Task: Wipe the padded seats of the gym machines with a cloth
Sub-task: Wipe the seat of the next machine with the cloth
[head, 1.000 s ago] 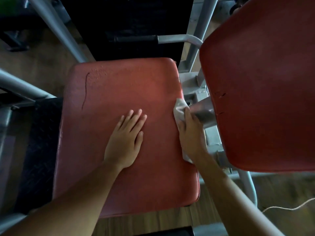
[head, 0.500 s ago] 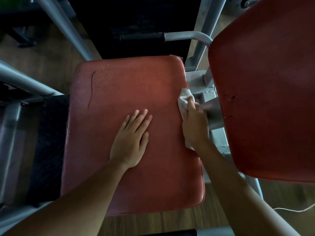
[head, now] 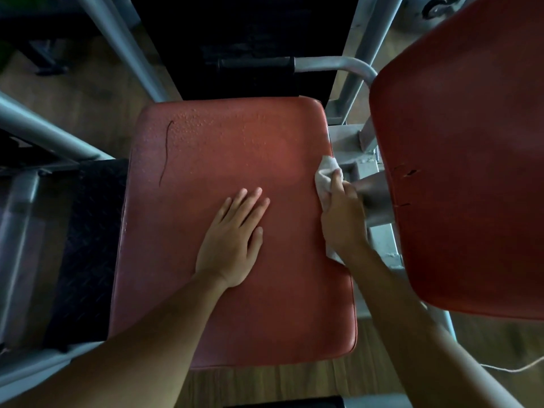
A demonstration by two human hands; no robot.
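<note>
A red padded seat (head: 206, 148) fills the middle of the view, with a long dark crack near its far left corner. My left hand (head: 232, 240) lies flat on the seat's middle, fingers straight and together. My right hand (head: 343, 222) grips a white cloth (head: 326, 172) at the seat's right edge, and the cloth sticks out beyond my fingers and below my wrist. A second red pad (head: 471, 160), the backrest, stands at the right with small tears near its left edge.
Grey metal frame tubes (head: 117, 45) run around the seat. A black-gripped handle bar (head: 256, 63) crosses behind it. A dark tread plate (head: 85, 231) lies left of the seat. A wood floor (head: 265, 384) shows below, with a white cord (head: 515, 369) at the right.
My right hand has slid the cloth a little farther along the seat's right edge. My left hand stays flat on the seat. The camera has shifted slightly.
</note>
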